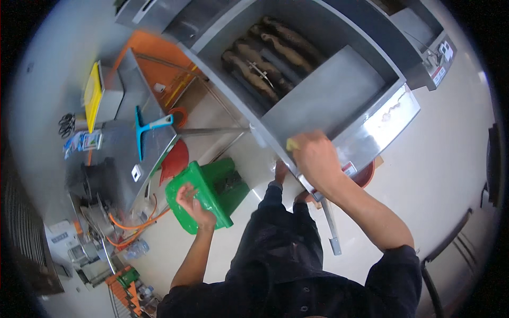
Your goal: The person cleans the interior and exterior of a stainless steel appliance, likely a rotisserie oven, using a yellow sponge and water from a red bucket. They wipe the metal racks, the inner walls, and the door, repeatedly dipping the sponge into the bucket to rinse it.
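Observation:
My right hand [316, 159] is closed around a yellow cloth or sponge [292, 144], of which only an end shows, over the near rim of a large stainless steel basin or grill box [326, 85]. Long, brown-stained tubular parts [254, 71] lie side by side in the box's far section, with a small metal piece [260, 73] on them. A flat metal plate covers the nearer section. My left hand [195, 204] is raised over the green plastic bin [206, 196], fingers apart and holding nothing.
A steel table [123, 143] at left carries a blue squeegee [143, 129], a yellow-lidded box [92, 97] and packets [89, 141]. Orange hose [135, 227] lies below. A red basin [366, 175] sits under the box's corner. Chairs [445, 242] stand at lower right.

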Tool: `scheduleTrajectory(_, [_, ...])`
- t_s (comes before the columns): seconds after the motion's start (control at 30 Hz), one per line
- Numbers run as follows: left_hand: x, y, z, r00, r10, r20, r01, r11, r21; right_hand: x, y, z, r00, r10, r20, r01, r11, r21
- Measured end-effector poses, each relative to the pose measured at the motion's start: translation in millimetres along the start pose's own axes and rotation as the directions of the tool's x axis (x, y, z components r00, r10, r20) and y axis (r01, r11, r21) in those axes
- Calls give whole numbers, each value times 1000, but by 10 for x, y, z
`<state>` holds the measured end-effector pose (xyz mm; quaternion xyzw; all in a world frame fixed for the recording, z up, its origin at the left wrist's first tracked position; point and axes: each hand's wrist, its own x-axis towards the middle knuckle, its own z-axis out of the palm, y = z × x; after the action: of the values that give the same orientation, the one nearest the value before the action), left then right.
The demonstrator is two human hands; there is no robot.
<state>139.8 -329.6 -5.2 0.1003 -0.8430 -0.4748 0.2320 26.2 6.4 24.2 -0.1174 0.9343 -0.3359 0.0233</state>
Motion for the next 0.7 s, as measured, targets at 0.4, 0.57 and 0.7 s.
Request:
scheduleTrajectory(0.4, [2905, 236, 2393, 680, 627, 380, -615, 770, -168, 1878, -201, 720, 947, 317, 49, -292, 791, 538])
scheduleTrajectory(0.57, [2927, 116, 2485, 704, 501, 504, -478, 859, -186, 1477, 22, 346, 819, 445, 362, -573, 602, 556])
scheduleTrajectory(0.7, [2922, 165, 2492, 679, 493, 543, -528, 843, -104, 840, 167, -182, 882, 371, 291, -454, 836, 309])
